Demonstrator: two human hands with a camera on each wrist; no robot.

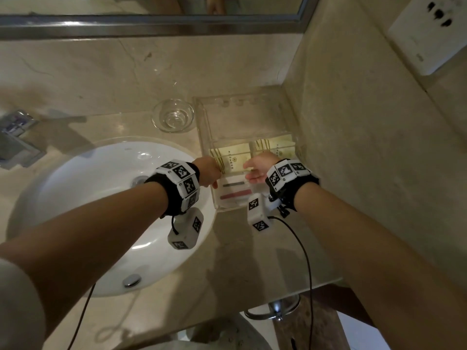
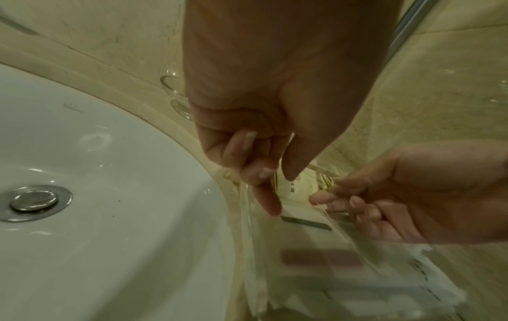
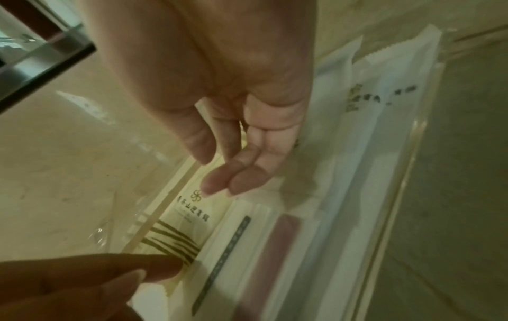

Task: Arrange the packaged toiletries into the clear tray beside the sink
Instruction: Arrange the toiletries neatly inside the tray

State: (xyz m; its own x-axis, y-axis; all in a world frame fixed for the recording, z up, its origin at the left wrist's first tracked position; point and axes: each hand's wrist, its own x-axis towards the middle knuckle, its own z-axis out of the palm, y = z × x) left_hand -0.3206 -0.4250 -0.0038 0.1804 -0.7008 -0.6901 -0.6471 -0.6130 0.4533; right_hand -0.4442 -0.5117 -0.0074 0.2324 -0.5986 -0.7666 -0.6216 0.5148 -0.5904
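The clear tray [image 1: 205,127] lies on the counter right of the sink. Two yellow packets [image 1: 233,155] [image 1: 280,145] lie side by side across its middle. In its near part lie white packets, one with a dark stripe [image 1: 233,184] and one with a red stripe [image 1: 235,194]. My left hand [image 1: 209,173] reaches over the tray's left edge, its forefinger [image 3: 154,265] touching the striped end of the yellow packet [image 3: 192,208]. My right hand [image 1: 255,168] hovers over the same packet with relaxed, nearly straight fingers [image 3: 219,184] and holds nothing. More white packets [image 3: 384,97] lie along the tray's far side in the right wrist view.
A small glass bowl [image 1: 174,117] stands just left of the tray's far end. The white sink [image 1: 101,198] and a chrome tap [image 1: 17,137] lie to the left. A stone wall [image 1: 353,135] with a socket plate [image 1: 429,31] rises close on the tray's right.
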